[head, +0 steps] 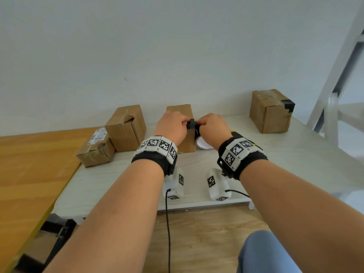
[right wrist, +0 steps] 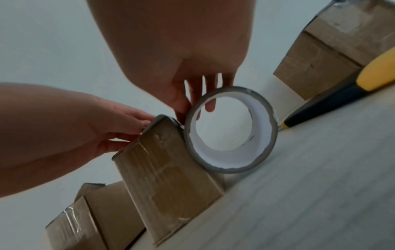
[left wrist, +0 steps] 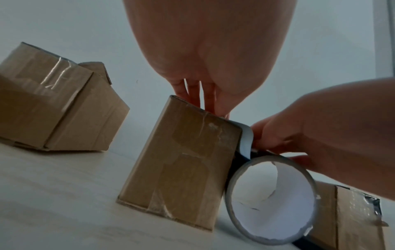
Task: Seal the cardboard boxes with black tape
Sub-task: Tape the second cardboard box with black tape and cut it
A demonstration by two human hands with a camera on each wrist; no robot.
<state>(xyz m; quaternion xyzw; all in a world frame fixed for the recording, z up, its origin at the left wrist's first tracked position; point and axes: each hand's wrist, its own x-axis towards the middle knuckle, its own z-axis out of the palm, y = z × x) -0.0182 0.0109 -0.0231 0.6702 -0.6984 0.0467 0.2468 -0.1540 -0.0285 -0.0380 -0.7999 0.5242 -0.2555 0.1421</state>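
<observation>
A tall cardboard box (head: 186, 140) stands in the middle of the white table (head: 295, 164). A strip of black tape (head: 190, 124) runs over its top right edge, also the black tape (left wrist: 245, 140) bending down to the roll. My left hand (head: 185, 123) presses the tape end onto the box top (left wrist: 181, 160) with fairly straight fingers (left wrist: 205, 98). My right hand (head: 199, 124) grips the black tape roll (right wrist: 230, 130) beside the box's right face, one fingertip (right wrist: 210, 108) showing through the white core. The roll (left wrist: 271, 199) hangs just above the table.
A box with a raised flap (head: 126, 129) and a small labelled box (head: 96, 149) sit at the left. A box with black tape on a corner (head: 270, 111) stands at the right rear. A yellow-and-black knife (right wrist: 342, 94) lies behind the roll. An orange table (head: 29, 174) adjoins on the left.
</observation>
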